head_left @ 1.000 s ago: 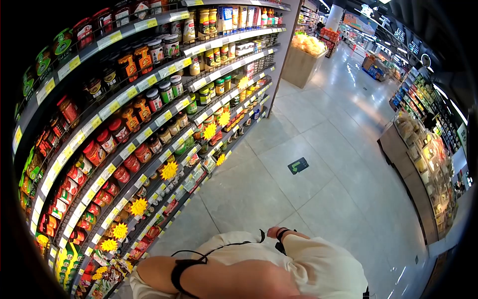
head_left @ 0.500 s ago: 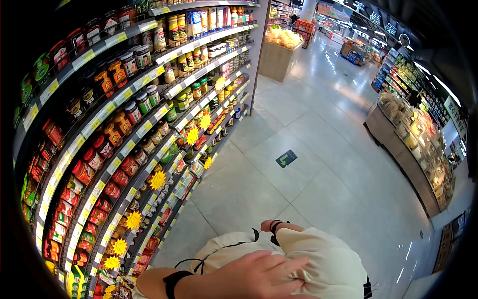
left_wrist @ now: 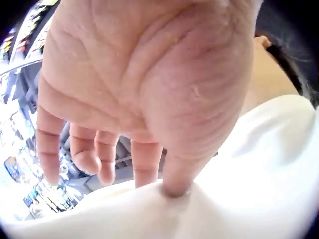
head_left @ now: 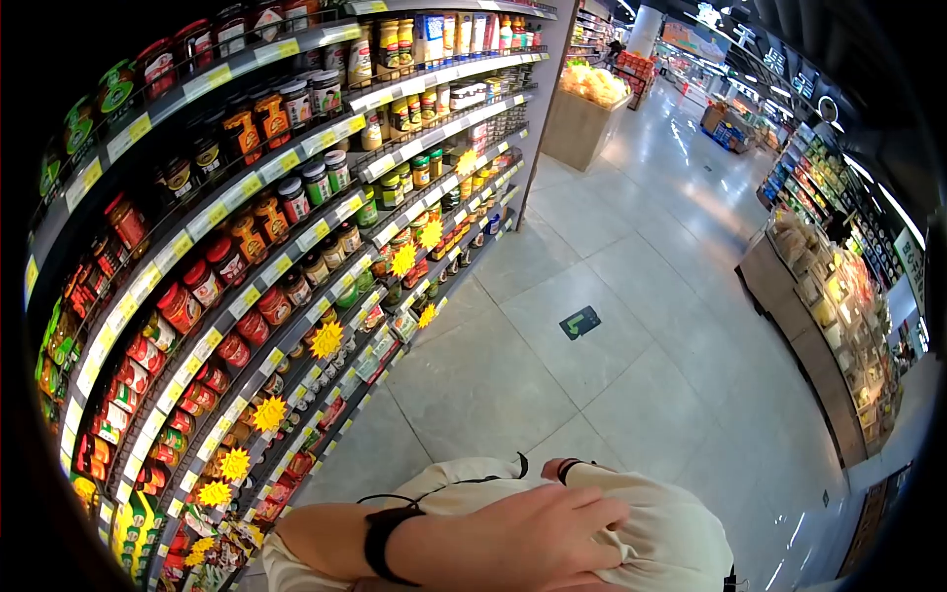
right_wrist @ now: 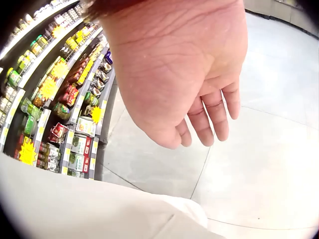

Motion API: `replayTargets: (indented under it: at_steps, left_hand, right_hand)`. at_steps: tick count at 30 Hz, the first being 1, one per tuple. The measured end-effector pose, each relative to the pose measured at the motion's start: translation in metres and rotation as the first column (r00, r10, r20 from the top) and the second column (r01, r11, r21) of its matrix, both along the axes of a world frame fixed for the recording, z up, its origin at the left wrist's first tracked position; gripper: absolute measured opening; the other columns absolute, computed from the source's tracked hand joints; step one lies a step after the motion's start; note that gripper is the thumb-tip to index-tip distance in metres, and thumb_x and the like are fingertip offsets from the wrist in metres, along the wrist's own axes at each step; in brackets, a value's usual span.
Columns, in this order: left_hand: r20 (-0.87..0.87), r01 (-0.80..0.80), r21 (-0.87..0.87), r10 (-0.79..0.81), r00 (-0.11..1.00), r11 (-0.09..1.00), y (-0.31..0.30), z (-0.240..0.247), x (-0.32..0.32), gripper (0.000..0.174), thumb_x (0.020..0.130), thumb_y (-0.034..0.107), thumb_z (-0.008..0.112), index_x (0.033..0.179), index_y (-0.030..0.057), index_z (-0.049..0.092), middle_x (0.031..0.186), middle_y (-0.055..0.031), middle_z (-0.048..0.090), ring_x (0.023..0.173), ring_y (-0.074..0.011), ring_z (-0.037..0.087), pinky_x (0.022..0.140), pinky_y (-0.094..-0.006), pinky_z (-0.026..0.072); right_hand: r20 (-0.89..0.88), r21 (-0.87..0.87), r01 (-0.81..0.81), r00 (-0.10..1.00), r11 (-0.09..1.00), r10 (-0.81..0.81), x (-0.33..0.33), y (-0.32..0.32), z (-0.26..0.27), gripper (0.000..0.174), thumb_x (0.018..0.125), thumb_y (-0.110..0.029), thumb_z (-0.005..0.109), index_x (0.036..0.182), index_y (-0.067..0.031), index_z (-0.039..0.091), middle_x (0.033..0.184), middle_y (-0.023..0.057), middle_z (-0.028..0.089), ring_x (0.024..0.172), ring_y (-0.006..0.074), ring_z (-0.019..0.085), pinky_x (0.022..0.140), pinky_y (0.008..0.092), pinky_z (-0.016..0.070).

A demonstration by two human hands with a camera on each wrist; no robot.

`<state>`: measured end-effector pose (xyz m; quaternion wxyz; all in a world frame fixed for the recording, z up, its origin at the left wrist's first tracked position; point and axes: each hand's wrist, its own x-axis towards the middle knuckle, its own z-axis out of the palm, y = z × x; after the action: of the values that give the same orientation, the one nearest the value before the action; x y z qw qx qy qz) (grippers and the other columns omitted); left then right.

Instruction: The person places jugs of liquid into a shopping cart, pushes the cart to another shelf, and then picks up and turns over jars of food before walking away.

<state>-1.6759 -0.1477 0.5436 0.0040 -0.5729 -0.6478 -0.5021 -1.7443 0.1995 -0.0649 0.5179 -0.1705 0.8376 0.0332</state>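
My left hand (head_left: 523,538) lies across the front of my body, back upward, over the cream-white clothing (head_left: 651,523). Seen from the left wrist, the thumb tip touches the white cloth (left_wrist: 259,174), while the other fingers (left_wrist: 48,149) hang down with slight bends. A black band (head_left: 380,543) circles that wrist. Beyond the cloth, my right hand (head_left: 554,468) is partly covered by the clothing in the head view. In the right wrist view the right hand (right_wrist: 184,74) hangs loosely above the floor, fingers lightly bent, holding nothing.
Shelves (head_left: 178,247) of jars and packets run along the left, with yellow starburst tags (head_left: 327,340). Grey floor tiles (head_left: 493,375) bear a dark arrow sign (head_left: 580,323). A wooden produce stand (head_left: 584,128) is ahead; a display counter (head_left: 799,326) stands right.
My left hand, blurred and low at first, came up over the clothing with fingers spread, and now its fingers are drawn closer together. The view swung right, then partly back left.
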Motion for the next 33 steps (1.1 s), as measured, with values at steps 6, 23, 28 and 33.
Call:
replayTargets:
  at_steps: [6,23,28,33]
  left_hand:
    - [0.305,0.462,0.119,-0.475,0.825,0.879,0.013,-0.009,-0.021,0.016,0.091,0.013,0.065,0.084,-0.0007,0.061,0.093,-0.0104,0.051,0.079,-0.0251,0.054,0.070,-0.0360,0.0445]
    - [-0.012,0.183,-0.211,-0.190,0.982,0.960,-0.035,-0.018,-0.035,0.016,0.084,0.020,0.070,0.091,0.0066,0.064,0.101,-0.0089,0.062,0.102,-0.0307,0.059,0.086,-0.0395,0.0490]
    - [0.087,-0.641,-0.398,0.723,0.686,0.656,-0.129,-0.120,-0.059,0.020,0.086,0.022,0.068,0.097,0.0045,0.067,0.098,-0.0130,0.066,0.092,-0.0342,0.063,0.079,-0.0394,0.0510]
    - [0.067,-0.527,-0.837,0.983,0.171,0.149,-0.245,-0.336,0.012,0.033,0.089,0.032,0.061,0.091,-0.0003,0.068,0.088,-0.0214,0.070,0.089,-0.0406,0.068,0.074,-0.0476,0.0533]
  right_hand:
    - [-0.013,0.034,-0.016,1.000,0.999,0.017,-0.007,-0.012,0.013,0.037,0.093,-0.028,0.048,0.113,-0.0054,0.070,0.121,0.0182,0.067,0.113,0.0373,0.061,0.095,0.0466,0.0481]
    - [-0.017,-0.115,0.135,0.990,0.984,-0.138,-0.042,-0.091,0.106,0.040,0.092,-0.033,0.050,0.109,-0.0049,0.073,0.118,0.0191,0.069,0.114,0.0367,0.063,0.096,0.0466,0.0487]
    - [-0.067,-0.152,0.021,0.997,0.988,-0.031,-0.035,-0.058,0.039,0.043,0.091,-0.034,0.049,0.114,-0.0050,0.070,0.122,0.0172,0.067,0.115,0.0384,0.060,0.097,0.0465,0.0475]
    - [-0.021,-0.083,-0.092,0.996,0.992,0.091,-0.025,-0.029,-0.031,0.050,0.093,-0.044,0.048,0.120,-0.0074,0.070,0.126,0.0164,0.067,0.121,0.0362,0.059,0.102,0.0479,0.0456]
